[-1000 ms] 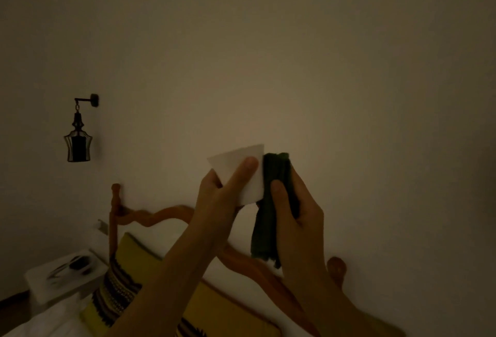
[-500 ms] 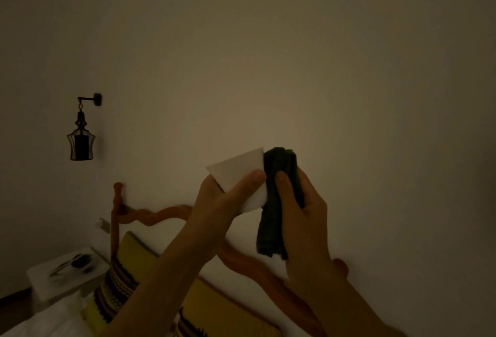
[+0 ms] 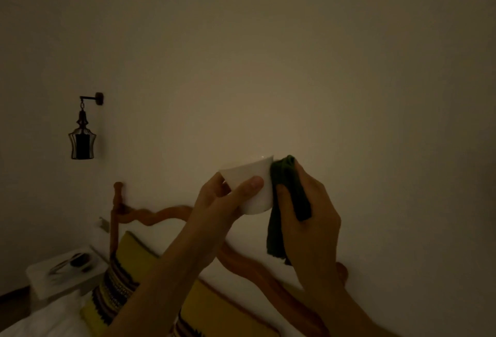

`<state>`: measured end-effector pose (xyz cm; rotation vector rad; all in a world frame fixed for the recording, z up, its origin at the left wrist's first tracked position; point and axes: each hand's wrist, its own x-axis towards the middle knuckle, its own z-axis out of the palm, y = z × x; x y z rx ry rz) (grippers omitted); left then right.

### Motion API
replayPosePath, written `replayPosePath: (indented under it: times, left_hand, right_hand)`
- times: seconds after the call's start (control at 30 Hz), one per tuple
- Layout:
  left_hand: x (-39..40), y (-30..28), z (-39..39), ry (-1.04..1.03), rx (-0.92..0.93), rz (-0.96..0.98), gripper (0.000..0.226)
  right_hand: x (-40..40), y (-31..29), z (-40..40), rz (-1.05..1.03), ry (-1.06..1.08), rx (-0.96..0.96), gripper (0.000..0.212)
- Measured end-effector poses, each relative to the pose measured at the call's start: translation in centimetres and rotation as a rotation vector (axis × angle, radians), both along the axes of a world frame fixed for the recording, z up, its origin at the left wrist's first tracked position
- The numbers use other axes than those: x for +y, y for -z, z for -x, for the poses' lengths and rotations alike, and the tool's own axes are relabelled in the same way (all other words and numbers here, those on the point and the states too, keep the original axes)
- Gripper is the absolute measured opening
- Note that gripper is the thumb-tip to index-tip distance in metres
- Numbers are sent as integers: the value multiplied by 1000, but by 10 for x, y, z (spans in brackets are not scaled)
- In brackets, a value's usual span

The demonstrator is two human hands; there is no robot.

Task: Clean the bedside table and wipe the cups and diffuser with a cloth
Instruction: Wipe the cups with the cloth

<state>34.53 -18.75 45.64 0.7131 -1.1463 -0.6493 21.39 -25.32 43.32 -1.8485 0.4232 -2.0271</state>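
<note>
Dim bedroom, seen from the head camera. Far to the left of the hands and above them, a dark lantern-shaped wall lamp hangs from a bracket on the plain wall. Below it, low and well left of the hands, stands a white bedside worktop carrying a dark, blurred item that cannot be identified. Just right of the worktop rises the post of a carved wooden headboard, whose wavy top rail runs behind and beneath both forearms. Against it, under the left forearm, leans a yellow cushion with dark striped bands; white bedding fills the lower left corner.

The left hand is curled around a white cup, thumb across the near wall and fingers behind the far side, holding it raised in front of the wall with its rim tilted up toward the right. Touching the cup's right side is a dark green cloth, its folded top pressed against the rim and wall, its loose end hanging down below the cup. The right hand is closed on this cloth, thumb on the near face and fingers wrapped over the outer fold, immediately right of the cup.
</note>
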Motion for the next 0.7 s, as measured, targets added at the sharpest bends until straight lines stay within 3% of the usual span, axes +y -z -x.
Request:
replayPosePath:
  times: [0.17,0.3,0.37,0.47,0.6,0.7]
  left_hand:
    - [-2,5,-2,-50,-21,-22,60]
    - [-3,8,-5,48,41,-43,58]
    - [-2,10,-5,102,48,-55,50]
    - [3,10,-5,121,56,-72,50]
    - [12,7,-10,158,79,-79,84]
    - [17,5,-16,260,160,-97,69]
  right_hand:
    - [8,-8,4,-219,-184,-96,43]
    - [12,-15,7,-622,-606,-242,22]
    - [11,-16,9,-750,-737,-173,27]
    - [5,-17,12,-718,-770,-30,42]
    - [-3,-17,25,-612,-797,74,29]
    - [-8,-13,28,-577,-858,110,28]
